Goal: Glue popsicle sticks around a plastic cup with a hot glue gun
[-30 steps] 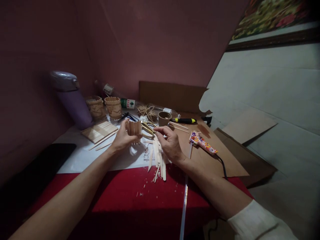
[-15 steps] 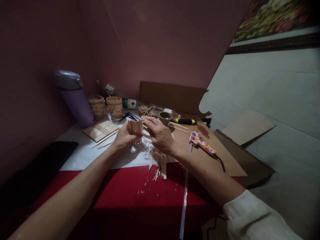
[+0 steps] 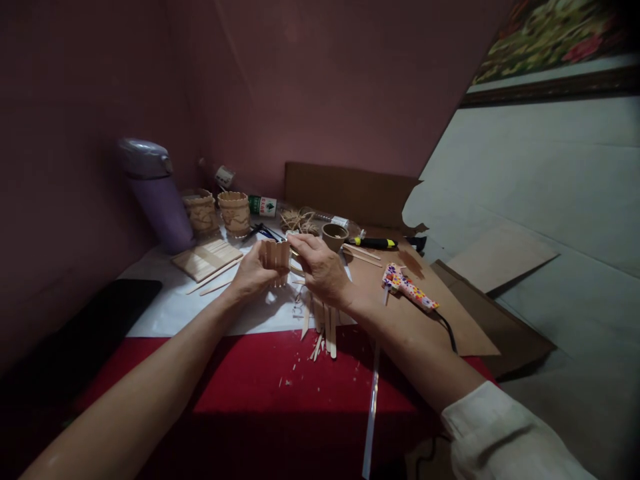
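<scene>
My left hand point(image 3: 250, 272) is closed around a small piece made of upright craft sticks point(image 3: 275, 255) set side by side, held above the white sheet point(image 3: 185, 315). Close to its right edge is my right hand point(image 3: 320, 267), with thumb and forefinger pinched; whatever may be between them is hidden. Loose craft sticks point(image 3: 333, 333) and small splinters lie below the right hand. Left of the hands is a flat stack of craft sticks point(image 3: 207, 259). Two stick-covered cups point(image 3: 235, 215) stand behind it.
A flowered glue gun point(image 3: 410, 288) lies on cardboard point(image 3: 450, 327) at the right, near a yellow-black cutter point(image 3: 375, 243). Behind are a small brown pot point(image 3: 334, 235), dry twine point(image 3: 299, 221) and plastic bottles point(image 3: 264, 206). A purple tumbler point(image 3: 159, 207) stands left.
The view has shifted slightly, so things on the table appear a little further right. Both hands keep nearly the same pose around the craft-stick piece.
</scene>
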{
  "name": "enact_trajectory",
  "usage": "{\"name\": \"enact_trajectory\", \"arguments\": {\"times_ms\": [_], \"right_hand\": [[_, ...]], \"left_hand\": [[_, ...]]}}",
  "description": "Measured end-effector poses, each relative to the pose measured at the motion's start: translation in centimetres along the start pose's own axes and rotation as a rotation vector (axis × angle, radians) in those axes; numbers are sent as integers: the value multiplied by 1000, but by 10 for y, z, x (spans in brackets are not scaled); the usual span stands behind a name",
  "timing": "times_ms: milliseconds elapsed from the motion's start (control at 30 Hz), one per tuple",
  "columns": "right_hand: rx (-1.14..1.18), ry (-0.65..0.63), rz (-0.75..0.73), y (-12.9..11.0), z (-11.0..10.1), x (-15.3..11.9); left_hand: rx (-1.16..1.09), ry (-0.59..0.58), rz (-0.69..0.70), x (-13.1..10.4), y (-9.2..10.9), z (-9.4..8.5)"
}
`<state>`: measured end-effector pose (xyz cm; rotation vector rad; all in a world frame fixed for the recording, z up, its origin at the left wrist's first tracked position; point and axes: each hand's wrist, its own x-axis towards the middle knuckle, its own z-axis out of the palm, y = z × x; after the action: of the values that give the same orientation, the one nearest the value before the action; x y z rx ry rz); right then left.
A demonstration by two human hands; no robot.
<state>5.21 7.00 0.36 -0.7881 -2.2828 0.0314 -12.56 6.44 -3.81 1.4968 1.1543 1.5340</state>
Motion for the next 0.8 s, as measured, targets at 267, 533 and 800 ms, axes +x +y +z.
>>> {"name": "enact_trajectory", "arguments": {"times_ms": [267, 533, 800], "right_hand": [[-32, 3, -27, 0, -2, -2], [-45, -11, -43, 0, -4, -2], [-57, -1, -56, 0, -4, -2]], "left_hand": [[0, 8, 3, -2, 3, 1], [-27, 10, -15, -2, 3, 2], [-38, 25, -18, -3, 7, 2]]}}
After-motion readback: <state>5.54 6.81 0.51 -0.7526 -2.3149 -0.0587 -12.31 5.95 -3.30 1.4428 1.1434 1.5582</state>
